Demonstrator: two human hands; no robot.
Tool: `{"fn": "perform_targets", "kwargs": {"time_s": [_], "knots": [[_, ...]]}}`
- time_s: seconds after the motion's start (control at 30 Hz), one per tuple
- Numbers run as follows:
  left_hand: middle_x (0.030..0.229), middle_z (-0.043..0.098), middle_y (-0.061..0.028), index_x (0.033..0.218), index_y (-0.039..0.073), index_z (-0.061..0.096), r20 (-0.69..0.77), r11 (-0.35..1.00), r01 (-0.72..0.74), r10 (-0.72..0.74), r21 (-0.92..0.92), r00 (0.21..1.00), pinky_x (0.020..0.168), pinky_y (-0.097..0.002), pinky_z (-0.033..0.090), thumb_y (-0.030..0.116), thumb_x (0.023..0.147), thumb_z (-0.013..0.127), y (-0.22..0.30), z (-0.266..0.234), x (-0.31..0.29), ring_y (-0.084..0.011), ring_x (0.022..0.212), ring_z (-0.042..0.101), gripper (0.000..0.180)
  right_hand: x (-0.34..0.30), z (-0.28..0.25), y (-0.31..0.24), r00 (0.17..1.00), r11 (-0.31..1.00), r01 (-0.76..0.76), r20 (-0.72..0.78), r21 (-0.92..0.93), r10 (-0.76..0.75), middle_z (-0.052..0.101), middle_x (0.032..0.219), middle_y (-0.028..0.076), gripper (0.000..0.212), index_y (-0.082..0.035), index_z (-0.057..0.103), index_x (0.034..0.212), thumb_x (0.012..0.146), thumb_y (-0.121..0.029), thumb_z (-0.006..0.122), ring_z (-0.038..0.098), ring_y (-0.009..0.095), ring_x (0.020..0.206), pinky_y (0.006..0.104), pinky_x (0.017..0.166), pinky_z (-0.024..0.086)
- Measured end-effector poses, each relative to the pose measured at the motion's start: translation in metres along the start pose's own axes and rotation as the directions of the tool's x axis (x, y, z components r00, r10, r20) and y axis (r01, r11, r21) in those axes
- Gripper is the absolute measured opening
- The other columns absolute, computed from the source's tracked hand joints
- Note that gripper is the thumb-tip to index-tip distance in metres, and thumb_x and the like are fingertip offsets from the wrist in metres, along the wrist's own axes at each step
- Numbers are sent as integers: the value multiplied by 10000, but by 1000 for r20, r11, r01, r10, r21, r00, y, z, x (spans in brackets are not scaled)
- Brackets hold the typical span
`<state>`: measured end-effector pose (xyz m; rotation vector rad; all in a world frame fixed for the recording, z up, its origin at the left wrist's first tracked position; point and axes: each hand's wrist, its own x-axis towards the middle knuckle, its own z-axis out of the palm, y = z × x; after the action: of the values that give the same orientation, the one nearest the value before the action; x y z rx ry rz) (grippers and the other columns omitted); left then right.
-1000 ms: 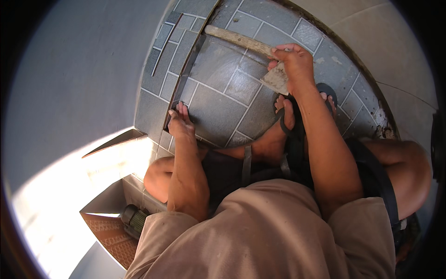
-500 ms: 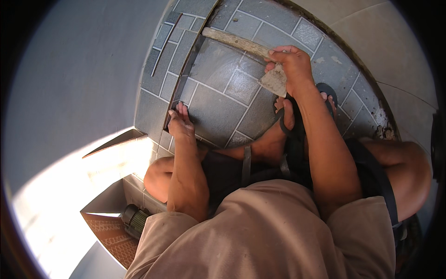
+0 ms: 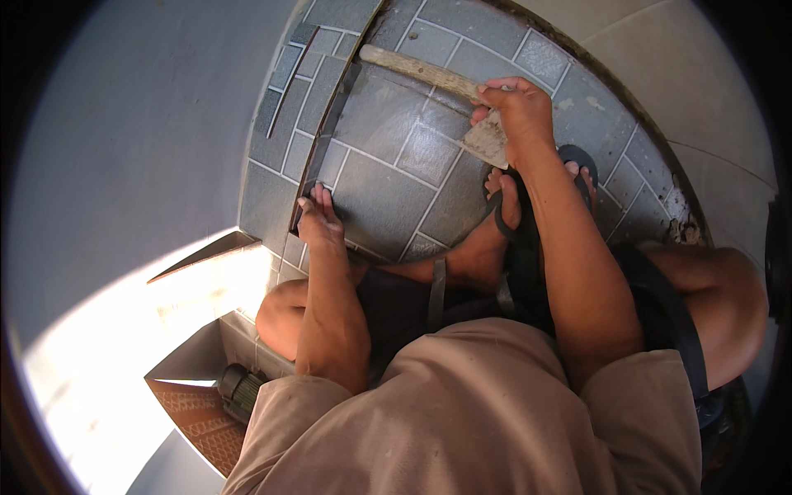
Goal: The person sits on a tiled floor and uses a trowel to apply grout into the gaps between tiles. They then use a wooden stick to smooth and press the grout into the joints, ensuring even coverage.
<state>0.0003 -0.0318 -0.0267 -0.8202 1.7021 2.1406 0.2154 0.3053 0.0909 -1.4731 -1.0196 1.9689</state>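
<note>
A smooth grey wall (image 3: 140,124) fills the left; beside it spreads a grey tiled floor (image 3: 384,202), crossed by a long, thin, dark-edged strip (image 3: 332,115). Above the tiles is a wooden-handled tool (image 3: 425,74), its flat head flared; the right hand (image 3: 526,111) is closed around it beside that head, the handle's far end near the strip; the left hand (image 3: 320,223), half-curled, touches the strip's near end; whether it grips, I cannot tell.

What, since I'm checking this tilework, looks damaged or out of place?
At its right edge, the grey rectangular-tiled floor has a rough, crumbly whitish-brown patch, unlike the neat pale joints elsewhere. The flat grey blade in the right hand looks blotchy, perhaps from residue.
</note>
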Motion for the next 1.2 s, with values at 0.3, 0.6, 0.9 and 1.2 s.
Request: {"fn": "perform_targets", "kwargs": {"time_s": [0.3,0.6,0.9,1.2], "knots": [[1379,579,-244,1395,-164,404,-1,1000,18,-18,-4,1000,1012,-393,627,257,1121,481,1,2,-2,-352,1224,665,508,2,2,5,1000,998,17,14,60,-18,699,747,162,121,33,680,929,832,-10,739,691,223,579,354,531,543],[1370,583,-239,1399,-150,406,-21,1000,15,-15,7,1000,1014,-388,627,251,1120,485,1,1,-2,-348,1228,664,495,3,-2,3,1000,1000,6,28,-1,-6,721,885,193,132,9,663,977,863,5,730,695,217,609,378,565,594],[1369,579,-226,1396,-148,410,-18,1000,21,-21,20,1000,1026,-395,618,258,1122,482,1,2,-4,-350,1226,663,495,4,-4,5,999,1000,-11,50,21,10,728,894,193,140,6,659,980,865,-4,738,705,221,620,377,570,595],[1350,578,-234,1392,-109,422,-38,1000,26,-26,-2,999,1020,-413,618,231,1150,359,7,13,-15,-353,1228,656,422,1,1,5,996,998,-51,71,46,47,726,893,195,150,26,646,1000,879,4,732,711,228,637,377,577,603]]}}
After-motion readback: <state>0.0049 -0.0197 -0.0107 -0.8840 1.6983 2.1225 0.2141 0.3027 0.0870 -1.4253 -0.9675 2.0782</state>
